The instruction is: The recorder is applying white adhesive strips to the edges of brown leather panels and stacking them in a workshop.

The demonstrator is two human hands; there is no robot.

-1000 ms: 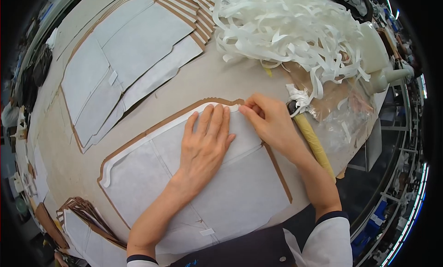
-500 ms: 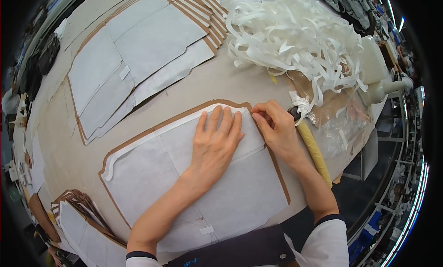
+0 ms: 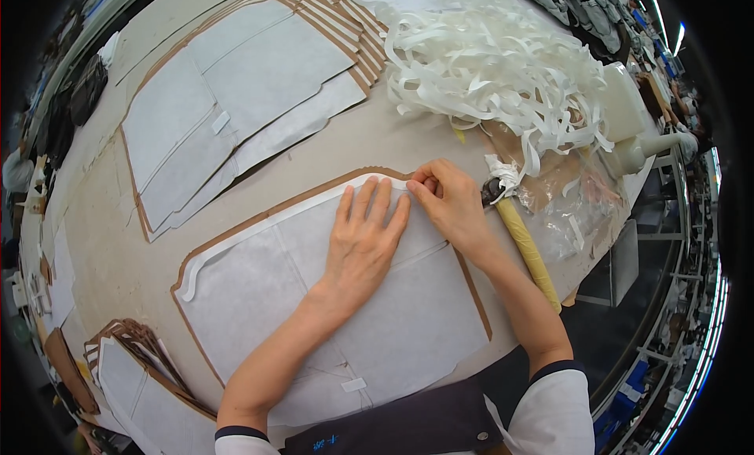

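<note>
A white panel with brown edges [image 3: 243, 313] lies flat on the table in front of me. A narrow white tape [image 3: 250, 233] runs along its far edge, just inside the brown border, and its left end curls down at the corner. My left hand [image 3: 360, 239] rests flat on the panel, fingers spread, with the fingertips over the tape. At the panel's far right corner my right hand [image 3: 452, 207] pinches the tape's right end between thumb and fingers. Those fingers partly hide the tape end.
Stacked similar panels [image 3: 267, 70] lie at the far left, more pieces [image 3: 145, 376] at the near left. A heap of loose white tape [image 3: 495, 70] sits at the far right. Beside my right hand lies a yellow-handled tool [image 3: 528, 255], near clear plastic film [image 3: 577, 211] and a pale bottle [image 3: 628, 152].
My right hand has shifted slightly left, from the corner's outer edge onto the tape's right end. My left hand stays flat on the panel, in nearly the same place.
</note>
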